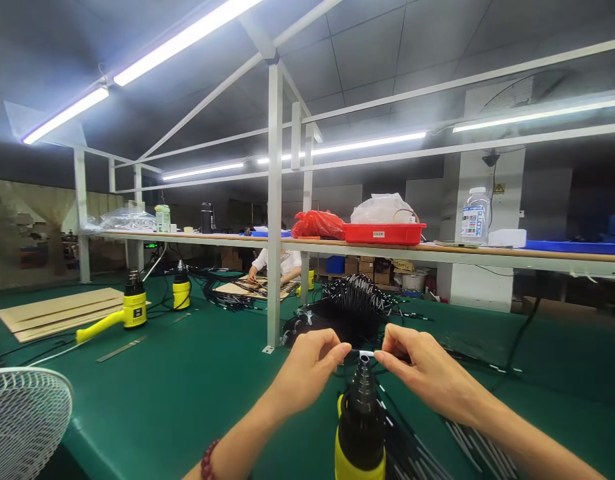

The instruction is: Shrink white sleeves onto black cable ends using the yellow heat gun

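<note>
My left hand (307, 370) and my right hand (427, 370) each pinch one end of a thin black cable with a white sleeve (363, 353). They hold it level, just above the nozzle of an upright black and yellow heat gun (361, 427) that stands on the green table (187, 400) in front of me. Behind my hands lies a large pile of black cables (352, 310). More black cables (437, 447) lie under my right forearm.
Two more yellow heat guns (127, 310) (181, 288) stand at the left by cardboard sheets (62, 312). A white fan (22, 420) is at the bottom left. A white post (274, 207) carries a shelf with a red tray (385, 233). Another person (277, 265) works across the table.
</note>
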`<state>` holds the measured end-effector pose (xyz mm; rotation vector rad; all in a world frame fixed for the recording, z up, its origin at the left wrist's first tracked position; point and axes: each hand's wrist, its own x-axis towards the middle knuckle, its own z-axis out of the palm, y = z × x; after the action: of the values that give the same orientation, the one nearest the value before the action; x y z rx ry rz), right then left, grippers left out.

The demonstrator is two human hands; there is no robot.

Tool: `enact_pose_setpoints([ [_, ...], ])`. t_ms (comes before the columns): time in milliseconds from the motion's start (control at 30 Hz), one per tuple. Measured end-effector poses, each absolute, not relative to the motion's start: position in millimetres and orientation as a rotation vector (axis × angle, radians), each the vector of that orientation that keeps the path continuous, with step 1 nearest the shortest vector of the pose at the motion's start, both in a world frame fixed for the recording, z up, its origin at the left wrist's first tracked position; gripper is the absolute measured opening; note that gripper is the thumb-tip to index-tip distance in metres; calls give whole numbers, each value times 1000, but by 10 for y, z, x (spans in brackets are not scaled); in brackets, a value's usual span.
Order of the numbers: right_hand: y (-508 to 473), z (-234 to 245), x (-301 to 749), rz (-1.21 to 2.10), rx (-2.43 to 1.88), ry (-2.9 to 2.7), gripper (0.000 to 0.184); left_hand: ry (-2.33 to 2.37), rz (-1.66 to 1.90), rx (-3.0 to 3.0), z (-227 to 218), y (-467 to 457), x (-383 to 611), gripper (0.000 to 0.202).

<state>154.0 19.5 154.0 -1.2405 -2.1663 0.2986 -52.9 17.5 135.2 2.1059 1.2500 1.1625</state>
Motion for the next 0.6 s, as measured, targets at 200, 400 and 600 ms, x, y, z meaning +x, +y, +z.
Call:
enact_pose_setpoints([
  [200,192,1525,1549,303,-1264,-2161,24,1263,1156,2094,1348,173,-522,35],
  [400,175,1570,1601,362,-1226,-2231,30,1206,1191,2056,1369,145,-542,27],
  [600,140,1612,1652,340,-1187,-2242,30,1233,1141,2118,1394,127,-591,33],
])
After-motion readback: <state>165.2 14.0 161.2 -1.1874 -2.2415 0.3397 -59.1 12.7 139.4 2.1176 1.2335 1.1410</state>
